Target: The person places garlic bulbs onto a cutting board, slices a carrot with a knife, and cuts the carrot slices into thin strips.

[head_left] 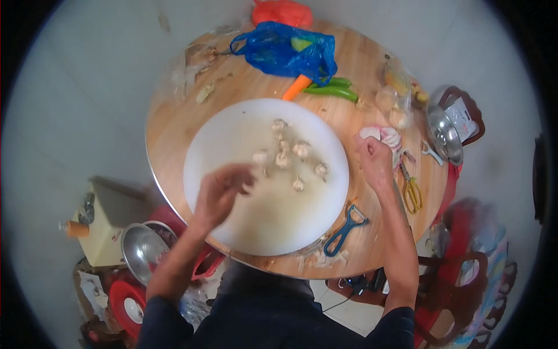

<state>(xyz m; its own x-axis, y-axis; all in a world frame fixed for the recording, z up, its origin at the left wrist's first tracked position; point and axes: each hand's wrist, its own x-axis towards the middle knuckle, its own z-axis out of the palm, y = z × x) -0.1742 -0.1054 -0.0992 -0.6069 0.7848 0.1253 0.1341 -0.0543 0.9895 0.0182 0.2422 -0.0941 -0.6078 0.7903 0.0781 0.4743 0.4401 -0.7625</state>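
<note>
Several garlic pieces [282, 158] lie on the round white board [261, 227], mostly on its upper right half. Over the board's left side is my left hand [225, 189], fingers curled and slightly blurred, close to the garlic; whether it holds anything is hidden. My right hand [374, 156] is closed just beyond the board's right edge, beside a pink and white item [388, 137]; what its fingers hold, if anything, cannot be made out. A blue peeler [346, 230] rests on the table by the board's lower right edge.
Behind the board are a blue bag [279, 52], a carrot [297, 86] and green peppers [331, 92]. Yellow-handled scissors [412, 193] and a metal bowl [444, 135] are at the right. Another bowl [141, 252] stands below the table's left edge.
</note>
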